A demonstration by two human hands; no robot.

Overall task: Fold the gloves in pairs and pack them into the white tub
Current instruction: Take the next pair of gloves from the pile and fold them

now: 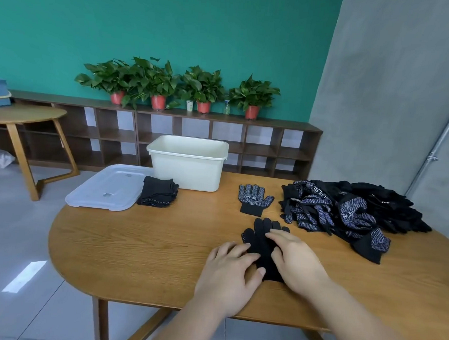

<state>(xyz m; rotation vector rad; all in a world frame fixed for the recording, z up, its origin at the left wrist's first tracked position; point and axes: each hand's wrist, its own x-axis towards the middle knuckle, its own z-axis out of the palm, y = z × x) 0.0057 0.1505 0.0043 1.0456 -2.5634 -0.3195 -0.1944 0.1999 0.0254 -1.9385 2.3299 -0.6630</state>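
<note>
A black glove [260,232] lies flat on the wooden table [141,248], fingers pointing away from me. My left hand [228,271] rests on its left side and cuff with fingers spread. My right hand [295,259] presses on its right side, fingers fairly straight. Another glove [254,198], dotted side up, lies just beyond it. A big heap of black dotted gloves [351,213] covers the table's right part. The white tub [190,165] stands at the far edge; I cannot see its inside. A stack of folded gloves [158,192] lies to the tub's left.
A translucent white lid [108,189] lies upside down at the table's far left. Behind the table runs a low dark shelf [168,138] with several potted plants. A second wooden table [23,117] stands at the left.
</note>
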